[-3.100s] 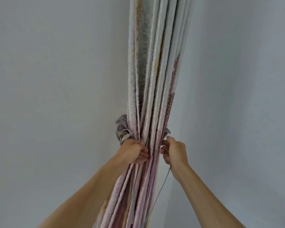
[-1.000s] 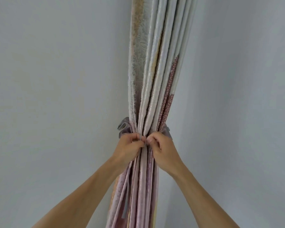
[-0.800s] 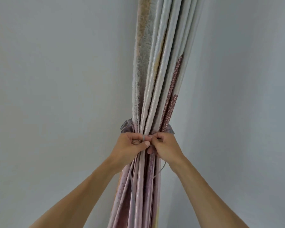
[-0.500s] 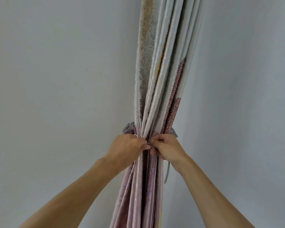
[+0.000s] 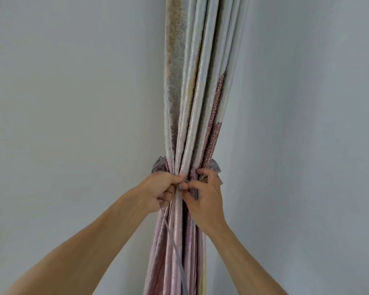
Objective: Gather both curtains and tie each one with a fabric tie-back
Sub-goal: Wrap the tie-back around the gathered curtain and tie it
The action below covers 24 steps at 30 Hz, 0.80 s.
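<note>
Nothing but wall here, plain and pale grey-blue. The left wall (image 5: 73,103) fills that whole side, smooth and unmarked, a touch warmer in tone toward the upper corner. The right wall (image 5: 307,124) runs the other way, the same flat paint, slightly darker low down. The two close in toward a corner at the middle.

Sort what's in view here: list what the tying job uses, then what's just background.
In use: gathered pale grey and pink pleated curtain; grey fabric tie-back with its thin grey cord; left hand; right hand.

Background: plain grey-white walls.
</note>
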Available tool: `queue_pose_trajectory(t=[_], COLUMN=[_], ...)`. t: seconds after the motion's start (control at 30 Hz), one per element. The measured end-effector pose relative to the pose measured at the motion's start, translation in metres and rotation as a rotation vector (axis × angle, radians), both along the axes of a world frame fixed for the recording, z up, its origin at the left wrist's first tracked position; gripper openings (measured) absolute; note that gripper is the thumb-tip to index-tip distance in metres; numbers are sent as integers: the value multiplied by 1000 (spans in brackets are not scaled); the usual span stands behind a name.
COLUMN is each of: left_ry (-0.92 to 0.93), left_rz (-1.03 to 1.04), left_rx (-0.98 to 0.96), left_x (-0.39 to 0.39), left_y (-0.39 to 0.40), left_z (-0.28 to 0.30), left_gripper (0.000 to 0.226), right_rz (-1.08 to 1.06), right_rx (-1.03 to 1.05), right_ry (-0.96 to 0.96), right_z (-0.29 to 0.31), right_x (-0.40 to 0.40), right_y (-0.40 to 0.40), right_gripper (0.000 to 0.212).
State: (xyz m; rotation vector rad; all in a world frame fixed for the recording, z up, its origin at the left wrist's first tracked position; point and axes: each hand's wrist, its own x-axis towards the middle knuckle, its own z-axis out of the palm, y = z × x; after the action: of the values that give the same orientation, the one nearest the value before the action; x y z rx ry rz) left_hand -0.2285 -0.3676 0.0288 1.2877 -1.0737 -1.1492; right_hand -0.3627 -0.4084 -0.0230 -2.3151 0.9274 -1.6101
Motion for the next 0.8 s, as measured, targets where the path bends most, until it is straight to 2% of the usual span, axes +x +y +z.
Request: queue_pose_trajectory(t=[0.1, 0.17, 0.23, 0.33, 0.37, 0.4, 0.43, 0.47, 0.5, 0.57, 0.63, 0.7, 0.8], left_ry=[-65, -127, -190, -242, -248, -250, -252, -257, -264, -272, -271, -297, -390], left_rz=[145, 267, 340, 337, 312, 287, 262, 238, 211, 149, 92, 77, 81], left_rx=[-108, -198, -256, -275, -266, -257, -252, -250, -254, -266, -280, -298, -312], left_x=[-3, -4, -8, -13, -15, -18, -21, -25, -29, -38, -42, -41, -34], left_y=[-4, -8, -9, -9, -10, -10, -10, -11, -11, -12, -13, -14, -12], left_z=[-2, -3, -3, -3, -4, -4, -5, -5, -6, -6, -6, -5, -4], left_gripper=[30, 29, 28, 26, 26, 25, 25, 24, 24, 24, 26, 30, 35], right_rz=[-23, -93, -168, -262, -285, -289, -261, -195, -100, 94, 161, 147, 118], right_rx=[60, 123, 302, 641, 684, 676, 633, 586, 554, 583, 657, 670, 570], right_ry=[59, 223, 358, 428, 509, 584, 580, 474, 315, 19, -177, -241, -158], right_z=[1, 2, 8, 23, 25, 26, 26, 26, 27, 27, 28, 27, 30], right_x=[-10, -23, -42, -78, -86, -90, -90, -84, -75, -55, -38, -33, -42], right_y=[-1, 1, -1, -3, -1, -1, 2, 5, 8, 11, 12, 10, 9], right_gripper=[12, 17, 23, 23, 22, 30, 45, 54, 52, 31, 7, 8, 20])
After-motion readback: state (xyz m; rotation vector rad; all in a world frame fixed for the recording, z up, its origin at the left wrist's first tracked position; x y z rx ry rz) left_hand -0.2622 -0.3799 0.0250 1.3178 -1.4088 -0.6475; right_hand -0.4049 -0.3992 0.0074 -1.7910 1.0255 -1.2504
